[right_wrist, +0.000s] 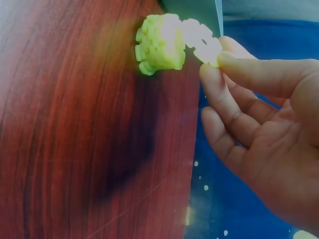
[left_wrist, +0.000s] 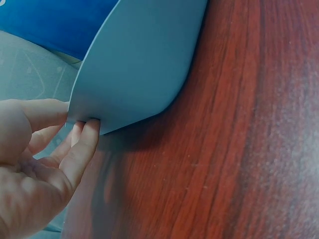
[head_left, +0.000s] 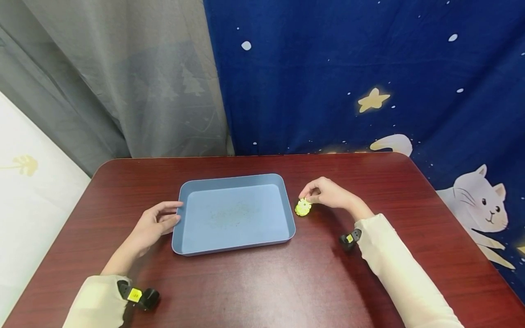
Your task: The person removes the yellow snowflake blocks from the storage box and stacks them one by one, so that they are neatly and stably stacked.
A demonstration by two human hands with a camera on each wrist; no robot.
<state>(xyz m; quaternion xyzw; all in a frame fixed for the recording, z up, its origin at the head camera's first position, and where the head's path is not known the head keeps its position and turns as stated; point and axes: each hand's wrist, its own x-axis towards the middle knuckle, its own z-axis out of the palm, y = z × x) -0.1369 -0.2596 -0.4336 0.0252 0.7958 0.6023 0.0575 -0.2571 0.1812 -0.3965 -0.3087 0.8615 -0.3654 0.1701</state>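
In the head view my left hand [head_left: 153, 225] is at the left side of a shallow blue tray [head_left: 234, 248]. Its fingers are fairly straight, and the tips touch the tray's rim and outer wall, as the left wrist view shows. Just beyond the tray's right edge, my right hand [head_left: 328, 193] pinches a yellow-green notched plastic disc [right_wrist: 207, 49] between thumb and fingertips. Beside that disc sits a clump of similar discs [right_wrist: 162, 44]; whether the two touch cannot be told. The tray's floor holds only faint dark smudges.
Everything stands on a reddish-brown wooden table [head_left: 262, 287] with rounded far corners. A grey curtain [head_left: 164, 91] and a blue star-patterned curtain [head_left: 307, 82] hang behind its far edge. Black wrist cameras are strapped over both cream sleeves [head_left: 402, 273].
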